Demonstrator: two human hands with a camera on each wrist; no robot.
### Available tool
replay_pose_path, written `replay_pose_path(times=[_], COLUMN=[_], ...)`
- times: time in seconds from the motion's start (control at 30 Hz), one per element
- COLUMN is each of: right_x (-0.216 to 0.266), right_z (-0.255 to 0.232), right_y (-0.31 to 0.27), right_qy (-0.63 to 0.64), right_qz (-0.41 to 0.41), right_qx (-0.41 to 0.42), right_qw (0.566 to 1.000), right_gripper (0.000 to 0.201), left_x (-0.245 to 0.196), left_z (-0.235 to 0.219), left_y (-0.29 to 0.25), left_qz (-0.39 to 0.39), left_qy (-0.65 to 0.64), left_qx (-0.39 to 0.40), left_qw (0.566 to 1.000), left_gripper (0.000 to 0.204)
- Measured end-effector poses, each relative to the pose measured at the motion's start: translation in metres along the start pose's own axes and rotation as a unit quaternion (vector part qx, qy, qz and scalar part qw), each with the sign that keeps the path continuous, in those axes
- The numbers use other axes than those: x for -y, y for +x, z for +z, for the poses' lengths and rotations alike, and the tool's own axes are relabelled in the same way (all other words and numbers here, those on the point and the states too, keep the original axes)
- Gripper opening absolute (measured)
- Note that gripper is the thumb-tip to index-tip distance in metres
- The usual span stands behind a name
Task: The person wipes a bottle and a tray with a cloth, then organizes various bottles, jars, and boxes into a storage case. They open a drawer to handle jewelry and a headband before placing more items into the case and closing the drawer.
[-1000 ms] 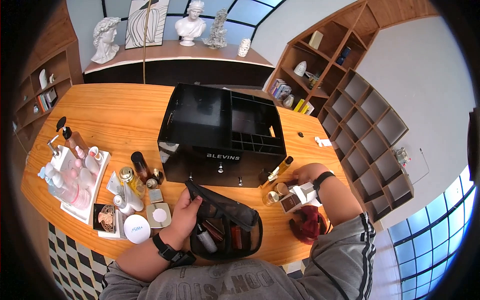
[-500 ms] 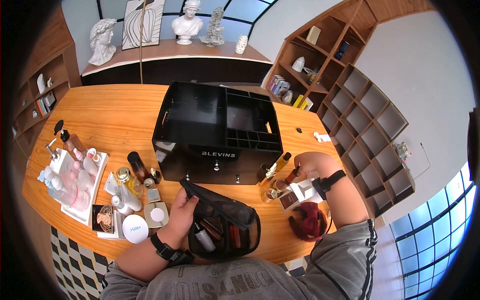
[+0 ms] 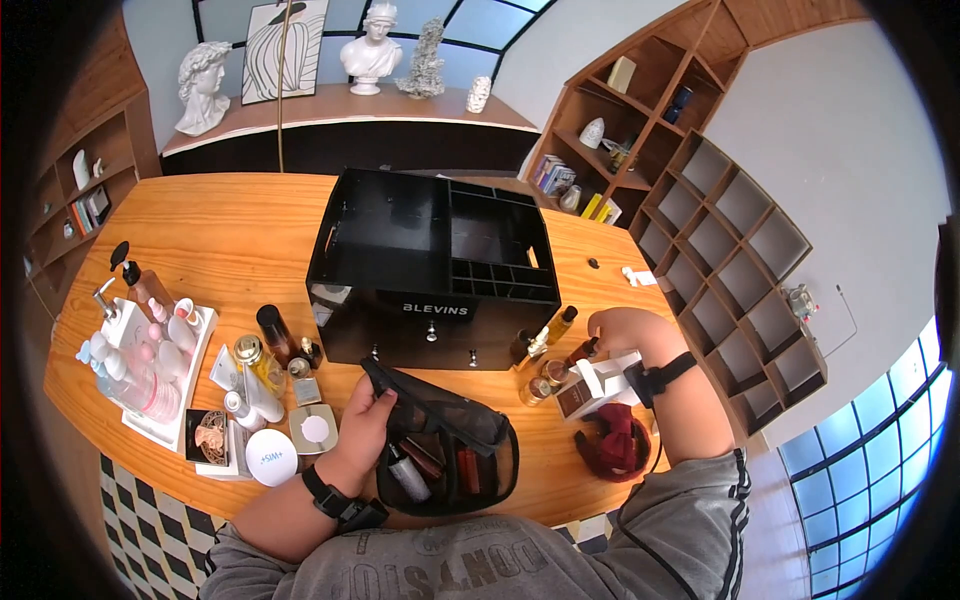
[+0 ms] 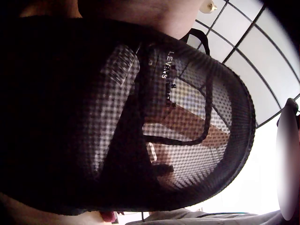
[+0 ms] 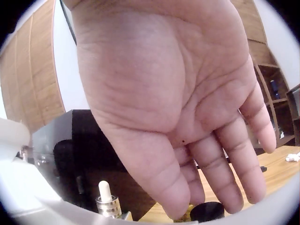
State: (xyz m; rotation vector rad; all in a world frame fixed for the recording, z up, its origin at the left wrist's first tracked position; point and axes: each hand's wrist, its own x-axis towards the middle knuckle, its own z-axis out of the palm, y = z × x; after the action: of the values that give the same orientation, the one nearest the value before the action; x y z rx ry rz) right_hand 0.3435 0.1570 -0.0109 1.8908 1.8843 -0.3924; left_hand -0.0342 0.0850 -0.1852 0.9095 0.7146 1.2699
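My left hand [image 3: 365, 425] pinches the raised lid of a black mesh cosmetic bag [image 3: 505, 490] at the table's near edge. Inside lie a silvery tube [image 3: 410, 480] and reddish sticks [image 3: 468, 470]. The bag's mesh [image 4: 220, 122] fills most of the left wrist view. To the right, my right hand [image 3: 635, 335] reaches over small bottles, its fingertips right at a dark reddish bottle [image 3: 582, 351]. The right wrist view shows its fingers long and loosely bent downward, close to a black cap [image 5: 207, 212]. A dropper bottle [image 5: 108, 204] stands beside them.
A large black organizer [image 3: 435, 310] stands mid-table. Small jars [image 3: 537, 391], a white box [image 3: 600, 390] and a burgundy bow headband [image 3: 615, 450] sit at right. At left are a white tray [image 3: 145, 425], a round white case [image 3: 272, 458] and several bottles.
My right hand has risen slightly and shifted away from me, and the dark reddish bottle now shows by its fingertips. The left hand keeps its hold on the bag lid.
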Motion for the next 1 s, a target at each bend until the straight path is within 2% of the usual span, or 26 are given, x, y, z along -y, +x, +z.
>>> replay_pose_path(times=[0.13,0.3,0.4,0.5,0.57,0.63,0.7,0.77,0.8,0.9,1.0], right_x=[-0.021,-0.015,-0.005,0.042,0.069,0.09,0.111,0.125,0.131,0.148,0.16], right_z=[0.015,0.011,0.011,-0.001,-0.003,0.007,0.02,0.038,0.047,0.079,0.115], right_y=[0.014,-0.001,-0.022,-0.073,-0.107,-0.135,-0.146,-0.133,-0.123,-0.094,-0.063], right_qy=[0.019,0.016,-0.012,0.002,0.067,0.103,0.146,0.22,0.209,0.062,0.077], right_qz=[-0.002,-0.014,-0.017,-0.119,-0.263,-0.363,-0.481,-0.53,-0.522,-0.347,-0.281], right_qx=[-0.023,-0.038,-0.133,-0.26,-0.294,-0.268,-0.221,-0.058,-0.01,-0.036,-0.097], right_qw=[1.0,0.999,0.991,0.958,0.916,0.886,0.836,0.817,0.827,0.935,0.952], right_gripper=[0.045,0.045,0.034,0.019,0.009,0.013,0.013,0.014,0.018,0.025,0.031], left_x=[-0.005,-0.005,-0.003,-0.005,-0.011,-0.015,-0.016,-0.01,-0.008,-0.006,-0.003], left_z=[0.004,0.004,0.004,0.003,0.007,0.01,0.012,0.007,0.005,0.005,0.004], left_y=[-0.002,-0.002,-0.001,-0.002,-0.003,-0.004,-0.005,-0.004,-0.003,-0.002,-0.003], left_qz=[-0.003,-0.002,-0.009,-0.009,-0.014,-0.014,-0.009,-0.002,0.002,-0.013,-0.031], left_qy=[-0.005,-0.005,-0.011,-0.003,0.001,0.004,0.003,0.012,0.017,-0.014,-0.017], left_qx=[-0.004,-0.003,-0.008,-0.006,-0.001,-0.002,-0.009,-0.009,-0.008,-0.004,-0.003], left_qw=[1.0,1.0,1.0,1.0,1.0,1.0,1.0,1.0,1.0,1.0,0.999], left_gripper=[0.023,0.021,0.02,0.02,0.019,0.019,0.02,0.02,0.021,0.022,0.023])
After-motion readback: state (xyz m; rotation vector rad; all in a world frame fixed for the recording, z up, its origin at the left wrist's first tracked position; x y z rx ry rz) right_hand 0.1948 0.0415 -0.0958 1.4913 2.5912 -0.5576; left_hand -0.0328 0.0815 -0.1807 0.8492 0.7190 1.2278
